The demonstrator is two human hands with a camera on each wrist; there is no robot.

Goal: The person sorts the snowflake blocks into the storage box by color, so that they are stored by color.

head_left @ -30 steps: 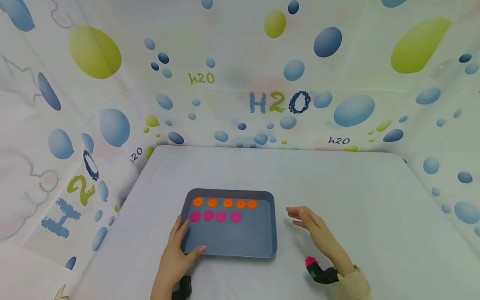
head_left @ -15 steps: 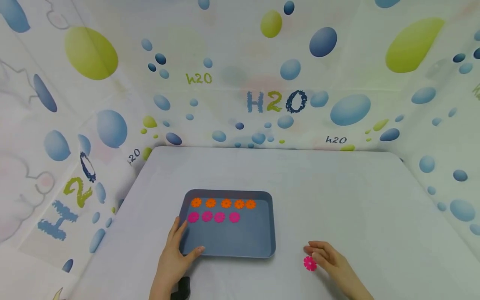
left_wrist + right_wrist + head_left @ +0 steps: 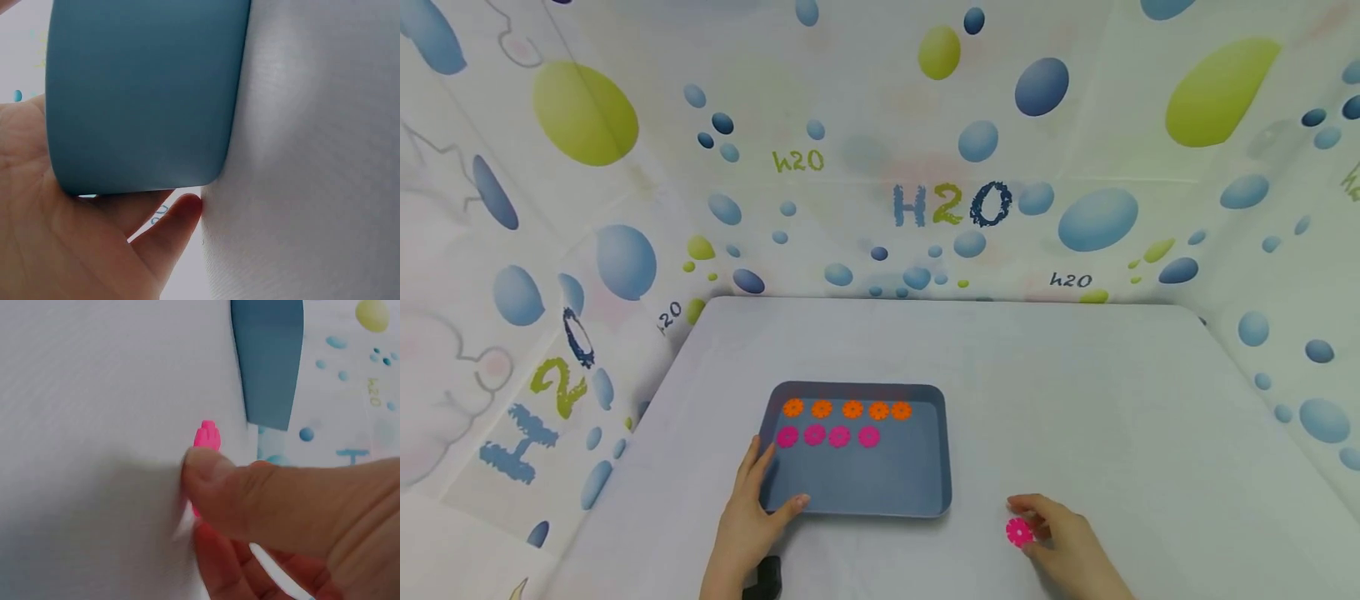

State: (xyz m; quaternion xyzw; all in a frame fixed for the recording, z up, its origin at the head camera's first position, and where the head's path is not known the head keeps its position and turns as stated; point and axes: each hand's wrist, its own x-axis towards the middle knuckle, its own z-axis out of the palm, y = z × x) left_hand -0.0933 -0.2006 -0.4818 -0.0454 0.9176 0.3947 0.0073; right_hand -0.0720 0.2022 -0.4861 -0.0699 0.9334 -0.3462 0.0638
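Observation:
A blue-grey rectangular tray lies on the white table. My left hand holds its near left corner, the thumb over the front rim and the fingers along the left side. In the tray are a row of orange notched, flower-shaped discs and, below it, a row of pink ones. Right of the tray, my right hand pinches a single pink flower-shaped disc low over the table. In the right wrist view the thumb covers much of this pink disc, which stands edge-on.
White cloth covers the table. Behind it and at the sides hangs a white curtain with blue and green spots and H2O lettering. A black wrist device sits below the left hand.
My right hand has come down from beside the tray's right edge towards the near side and taken the pink disc between thumb and fingers. The left hand and the tray stay in place.

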